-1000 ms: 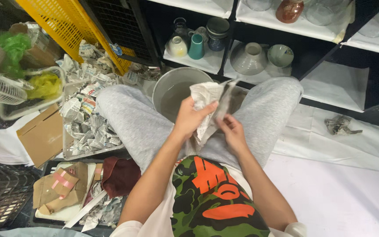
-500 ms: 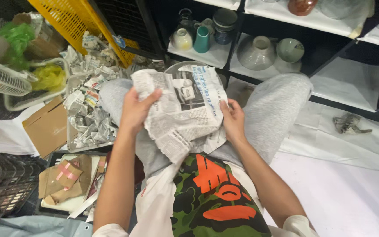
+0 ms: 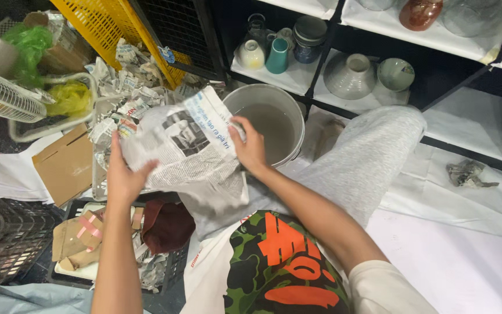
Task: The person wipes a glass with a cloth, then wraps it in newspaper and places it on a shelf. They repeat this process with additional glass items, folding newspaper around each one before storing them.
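I hold a crumpled sheet of newspaper [image 3: 188, 145] spread between both hands over my lap. My left hand [image 3: 124, 177] grips its lower left edge and my right hand [image 3: 250, 149] grips its right edge. Just beyond the sheet stands a white bucket [image 3: 245, 96] with cloudy water in it. My legs in grey trousers [image 3: 361, 163] stretch toward the shelves. A camouflage apron with orange marks [image 3: 274, 261] covers my lap.
A heap of crumpled newspaper [image 3: 124, 87] lies at the left by a yellow crate [image 3: 106, 23]. Dark shelves hold cups and bowls [image 3: 350, 72]. A black crate [image 3: 164, 273] with a brown bowl [image 3: 167, 224], cardboard [image 3: 65, 166] and a white wire basket [image 3: 1, 99] crowd the left.
The newspaper went from a wad held near the bucket to an opened sheet, and now both hands have carried it left, uncovering the bucket.
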